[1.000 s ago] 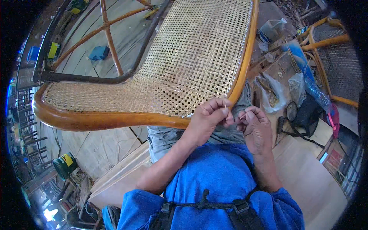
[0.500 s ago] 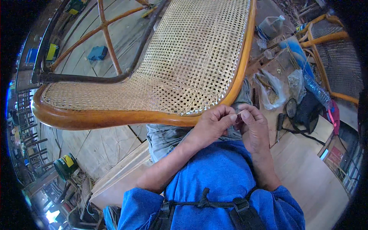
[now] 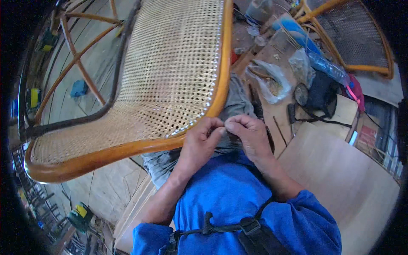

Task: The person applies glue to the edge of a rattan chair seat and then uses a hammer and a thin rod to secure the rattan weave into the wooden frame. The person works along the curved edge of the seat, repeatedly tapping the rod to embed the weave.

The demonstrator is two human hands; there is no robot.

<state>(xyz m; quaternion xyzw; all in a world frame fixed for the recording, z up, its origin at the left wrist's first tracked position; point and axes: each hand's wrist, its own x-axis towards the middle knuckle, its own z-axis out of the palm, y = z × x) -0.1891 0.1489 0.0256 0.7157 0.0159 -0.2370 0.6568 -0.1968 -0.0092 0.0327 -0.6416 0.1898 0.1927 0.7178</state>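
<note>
My left hand (image 3: 199,143) and my right hand (image 3: 251,137) meet in front of my lap, each with thumb and forefinger pinched together. What lies between the fingertips is too small to make out. Just beyond them lies a rattan chair (image 3: 219,91) with a glossy orange-brown rim and an open-weave cane panel (image 3: 174,63). The left knuckles are close to the rim's near corner; whether they touch it I cannot tell. White dots or stitches run along the inner edge of the rim there.
To the right are a plastic bag (image 3: 277,91), a clear bottle (image 3: 327,66), a black-handled tool (image 3: 291,114) and a dark pouch (image 3: 321,95). Another cane-panelled piece (image 3: 357,34) stands at the far right. A green-and-yellow can (image 3: 80,216) sits at lower left.
The view has shifted, so the chair appears farther left and tilted. My fingertips have drawn slightly apart from each other, both still pinched.
</note>
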